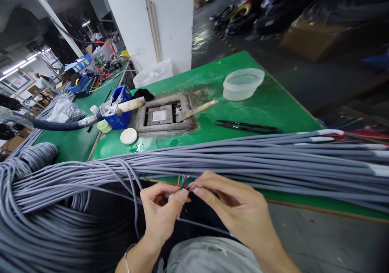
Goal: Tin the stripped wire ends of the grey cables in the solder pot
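Note:
Between thumb and fingers, my left hand (162, 206) pinches the end of a grey cable, where several thin coloured wires (183, 181) fan out upward. Red, green and blue ones show among them, with bare-looking tips. My right hand (235, 204) pinches one or more of these wires just to the right, its fingertips close to the left thumb. A long bundle of grey cables (182, 159) lies right behind both hands along the table's front edge. White sleeves and loose red and green wires show at the bundle's right end.
On the green table (212, 82) are a solder pot (159, 116) with a wooden-handled scraper (197, 110), black tweezers (247, 126), a clear plastic tub (243, 84), a white lid (128, 136) and a blue bin (120, 117) beside a fume hose (60, 125). Coiled grey cable (30, 224) fills the lower left.

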The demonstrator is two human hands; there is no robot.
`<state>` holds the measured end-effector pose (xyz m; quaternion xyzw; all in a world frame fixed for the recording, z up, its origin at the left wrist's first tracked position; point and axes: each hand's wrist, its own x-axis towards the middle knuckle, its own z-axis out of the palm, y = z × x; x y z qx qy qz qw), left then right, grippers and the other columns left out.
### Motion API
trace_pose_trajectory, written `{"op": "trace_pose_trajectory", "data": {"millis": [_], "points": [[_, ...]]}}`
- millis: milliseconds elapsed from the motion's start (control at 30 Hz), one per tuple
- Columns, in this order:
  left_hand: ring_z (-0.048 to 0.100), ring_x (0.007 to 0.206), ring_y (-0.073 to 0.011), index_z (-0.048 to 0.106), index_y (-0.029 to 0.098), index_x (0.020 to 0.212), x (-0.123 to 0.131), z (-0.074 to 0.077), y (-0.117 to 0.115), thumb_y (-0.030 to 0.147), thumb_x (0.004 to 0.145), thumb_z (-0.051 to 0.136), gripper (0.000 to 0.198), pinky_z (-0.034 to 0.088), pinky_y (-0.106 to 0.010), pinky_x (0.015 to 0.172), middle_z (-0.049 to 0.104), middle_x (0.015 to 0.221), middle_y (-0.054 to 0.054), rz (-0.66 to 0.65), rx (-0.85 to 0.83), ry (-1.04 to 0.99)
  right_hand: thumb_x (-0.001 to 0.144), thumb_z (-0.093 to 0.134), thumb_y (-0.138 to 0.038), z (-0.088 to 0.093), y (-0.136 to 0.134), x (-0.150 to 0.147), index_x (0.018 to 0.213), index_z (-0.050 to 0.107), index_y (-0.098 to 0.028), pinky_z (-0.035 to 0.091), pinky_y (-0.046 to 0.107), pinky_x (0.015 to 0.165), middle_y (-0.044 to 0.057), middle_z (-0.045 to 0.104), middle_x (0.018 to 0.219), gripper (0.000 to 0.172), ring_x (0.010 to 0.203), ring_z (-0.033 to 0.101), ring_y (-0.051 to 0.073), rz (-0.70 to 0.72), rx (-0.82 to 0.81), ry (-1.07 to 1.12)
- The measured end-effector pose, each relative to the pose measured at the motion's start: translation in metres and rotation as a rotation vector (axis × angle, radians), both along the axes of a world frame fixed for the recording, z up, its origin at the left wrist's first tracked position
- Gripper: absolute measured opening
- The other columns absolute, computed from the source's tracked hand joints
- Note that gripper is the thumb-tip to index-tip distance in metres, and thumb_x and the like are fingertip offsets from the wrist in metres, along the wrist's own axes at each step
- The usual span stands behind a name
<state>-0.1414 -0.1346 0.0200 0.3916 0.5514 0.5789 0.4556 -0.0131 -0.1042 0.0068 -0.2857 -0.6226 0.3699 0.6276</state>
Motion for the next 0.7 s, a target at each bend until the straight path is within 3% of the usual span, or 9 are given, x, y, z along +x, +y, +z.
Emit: {"op": "trace_pose_trajectory", "data": {"millis": [233, 367, 600, 700], "points": [[0.035, 0.031, -0.002, 0.072, 0.013, 0.057, 0.004, 0.002, 0.002, 0.042, 0.053, 0.085, 0.032, 0.028, -0.014, 0.03, 0.062, 0.047, -0.004, 0.024, -0.04, -0.103, 0.083, 0.061, -0.007, -0.001, -0.004, -0.007, 0.079, 0.067, -0.024, 0.049, 0.019, 0.055, -0.002, 0.065, 0.068, 0.018, 0.06, 0.058, 0.011, -0.072, -0.006, 0.051], [0.032, 0.03, -0.0008, 0.07, 0.012, 0.057, 0.005, 0.0, 0.003, 0.046, 0.054, 0.084, 0.036, 0.025, -0.014, 0.029, 0.062, 0.047, -0.004, 0.052, -0.052, -0.138, 0.081, 0.061, -0.002, -0.007, -0.009, -0.014, 0.084, 0.066, -0.022, 0.05, 0.024, 0.06, 0.0, 0.064, 0.072, 0.021, 0.065, 0.058, 0.013, -0.15, 0.052, 0.04], [0.033, 0.033, -0.0015, 0.07, 0.012, 0.058, 0.0, -0.005, -0.001, 0.037, 0.062, 0.081, 0.028, 0.024, -0.014, 0.031, 0.065, 0.05, -0.005, 0.033, 0.025, 0.004, 0.082, 0.06, -0.003, -0.005, -0.005, -0.008, 0.081, 0.067, -0.027, 0.049, 0.019, 0.054, -0.005, 0.065, 0.068, 0.024, 0.058, 0.059, 0.011, -0.09, 0.009, 0.027], [0.033, 0.03, -0.0016, 0.068, 0.011, 0.06, 0.0, -0.006, 0.0, 0.039, 0.063, 0.08, 0.031, 0.024, -0.015, 0.029, 0.066, 0.052, -0.005, -0.006, 0.013, -0.033, 0.083, 0.061, -0.004, -0.005, -0.005, -0.009, 0.081, 0.067, -0.026, 0.049, 0.019, 0.055, -0.004, 0.066, 0.068, 0.022, 0.059, 0.059, 0.011, -0.104, -0.013, 0.031]]}}
